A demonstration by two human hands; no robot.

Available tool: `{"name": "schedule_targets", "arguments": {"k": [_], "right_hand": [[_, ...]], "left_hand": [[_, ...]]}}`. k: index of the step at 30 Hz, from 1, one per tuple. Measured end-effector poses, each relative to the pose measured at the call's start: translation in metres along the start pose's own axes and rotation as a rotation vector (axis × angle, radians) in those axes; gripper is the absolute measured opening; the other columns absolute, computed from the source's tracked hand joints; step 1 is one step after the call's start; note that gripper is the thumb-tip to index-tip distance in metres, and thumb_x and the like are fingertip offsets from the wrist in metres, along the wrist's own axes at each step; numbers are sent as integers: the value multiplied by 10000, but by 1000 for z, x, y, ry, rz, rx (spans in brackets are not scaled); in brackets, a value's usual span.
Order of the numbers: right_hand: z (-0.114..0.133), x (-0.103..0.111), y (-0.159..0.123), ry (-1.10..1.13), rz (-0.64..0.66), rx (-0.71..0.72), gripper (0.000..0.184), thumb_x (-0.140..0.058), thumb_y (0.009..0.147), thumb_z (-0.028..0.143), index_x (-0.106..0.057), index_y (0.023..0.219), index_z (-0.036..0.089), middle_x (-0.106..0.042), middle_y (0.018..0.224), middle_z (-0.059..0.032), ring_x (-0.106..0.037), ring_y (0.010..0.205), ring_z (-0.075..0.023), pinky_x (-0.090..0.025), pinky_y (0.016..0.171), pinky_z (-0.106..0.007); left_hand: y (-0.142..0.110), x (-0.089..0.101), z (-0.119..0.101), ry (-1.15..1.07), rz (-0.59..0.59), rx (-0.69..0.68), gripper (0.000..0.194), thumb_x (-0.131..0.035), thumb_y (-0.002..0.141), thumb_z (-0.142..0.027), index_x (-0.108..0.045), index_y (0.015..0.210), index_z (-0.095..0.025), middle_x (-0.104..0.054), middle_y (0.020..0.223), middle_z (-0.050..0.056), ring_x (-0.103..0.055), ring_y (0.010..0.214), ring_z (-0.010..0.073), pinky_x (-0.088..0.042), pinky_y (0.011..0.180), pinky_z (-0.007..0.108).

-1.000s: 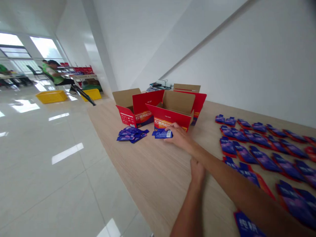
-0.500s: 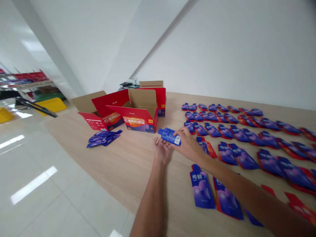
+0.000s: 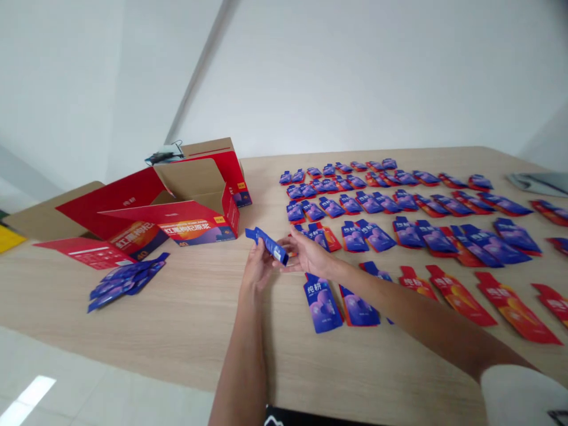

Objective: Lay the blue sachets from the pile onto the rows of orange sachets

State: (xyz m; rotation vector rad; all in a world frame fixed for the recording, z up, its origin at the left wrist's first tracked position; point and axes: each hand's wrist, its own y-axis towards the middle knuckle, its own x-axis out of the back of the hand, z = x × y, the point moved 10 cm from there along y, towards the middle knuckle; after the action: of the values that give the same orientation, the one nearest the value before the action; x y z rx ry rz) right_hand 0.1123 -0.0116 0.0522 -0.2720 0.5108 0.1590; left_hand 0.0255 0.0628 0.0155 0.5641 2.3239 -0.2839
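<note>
A blue pouch (image 3: 270,245), seen partly edge-on and tilted, is in my left hand (image 3: 257,267), with the thumb pressed over its near face. My right hand (image 3: 308,255) is at the pouch's right end, thumb raised and fingers apart; the fingertips are close to or touching its lower edge. Right beside that hand lie a purple-blue pouch (image 3: 317,236) and a red-orange pouch (image 3: 331,238). Closer to me rest two more purple-blue pouches, one (image 3: 323,305) below my right wrist and another (image 3: 360,307) to its right.
Open red cartons (image 3: 195,232) with raised flaps stand at the left of the wooden table (image 3: 199,331). A pile of blue pouches (image 3: 126,281) lies in front of them. Rows of pouches (image 3: 368,202) cover the right side, with red-orange ones (image 3: 515,305) nearer me. A dark cabled device (image 3: 164,156) sits behind the cartons.
The pouch has passed from my right hand's grip into my left hand's and turned more edge-on. My right hand's fingers have spread. The view has swung to the right.
</note>
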Motion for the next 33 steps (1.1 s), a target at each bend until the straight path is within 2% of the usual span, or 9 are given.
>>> {"name": "schedule_targets", "arguments": {"k": [3, 6, 9, 12, 15, 19, 25, 29, 33], "right_hand": [[-13, -12, -8, 110, 110, -130, 550, -589, 919, 719, -639, 1036, 183, -739, 936, -64, -764, 850, -218, -611, 880, -424], [-15, -21, -13, 63, 152, -124, 398, -761, 891, 527, -665, 1050, 175, -749, 905, -48, -750, 836, -170, -605, 877, -347], [-14, -16, -20, 30, 119, -109, 388, -878, 796, 433, -689, 1025, 183, -736, 894, -11, -704, 782, -108, -588, 795, -244], [-6, 1, -39, -20, 95, -84, 450, -924, 730, 421, -718, 1060, 194, -730, 951, 3, -672, 794, -89, -564, 759, -203], [13, 36, -80, -172, 19, -2, 431, -912, 738, 433, -740, 1050, 190, -738, 997, -9, -675, 821, -105, -558, 773, -215], [40, 109, -166, -343, -331, 158, 351, -864, 780, 475, -727, 962, 207, -737, 908, -7, -687, 808, -149, -571, 761, -272], [34, 199, -287, -506, -764, 197, 496, -830, 757, 601, -733, 1029, 197, -767, 953, -68, -724, 851, -226, -599, 757, -349], [21, 235, -334, -653, -900, 135, 511, -763, 807, 633, -761, 1100, 214, -778, 1008, -72, -729, 928, -262, -602, 816, -384], [8, 250, -348, -754, -932, 83, 490, -744, 833, 584, -748, 1176, 234, -773, 1051, -67, -726, 977, -273, -588, 860, -410]], "left_hand": [[-5, -9, 1, 79, 57, -10, 483, -918, 728, -554, -660, 861, -168, -666, 830, 33, -641, 667, 141, -530, 569, 219], [-9, -22, 3, 113, 137, 1, 455, -948, 692, -526, -670, 824, -191, -668, 877, 29, -648, 703, 143, -552, 613, 230], [-11, -33, -1, 94, 194, -37, 441, -1008, 618, -432, -664, 769, -200, -658, 916, 14, -671, 873, 176, -580, 773, 263], [-9, -31, 3, 138, 197, -31, 445, -1020, 609, -394, -716, 872, -204, -672, 956, 25, -663, 956, 192, -563, 859, 285], [-3, -18, 10, 208, 162, -4, 493, -994, 657, -438, -744, 1011, -202, -699, 1004, 64, -666, 951, 202, -542, 814, 282], [6, 2, 15, 238, 105, -5, 504, -990, 673, -412, -750, 1075, -226, -710, 1020, 68, -669, 981, 201, -511, 773, 261], [9, 12, 22, 275, 89, 60, 574, -992, 665, -428, -747, 1141, -222, -702, 1057, 66, -661, 999, 200, -532, 791, 262], [10, 16, 23, 322, 94, 62, 575, -987, 671, -403, -749, 1167, -232, -701, 1041, 55, -655, 1001, 195, -551, 793, 247], [13, 23, 24, 367, 73, 53, 558, -981, 672, -350, -757, 1169, -233, -710, 1021, 49, -659, 977, 180, -555, 789, 221]]}}
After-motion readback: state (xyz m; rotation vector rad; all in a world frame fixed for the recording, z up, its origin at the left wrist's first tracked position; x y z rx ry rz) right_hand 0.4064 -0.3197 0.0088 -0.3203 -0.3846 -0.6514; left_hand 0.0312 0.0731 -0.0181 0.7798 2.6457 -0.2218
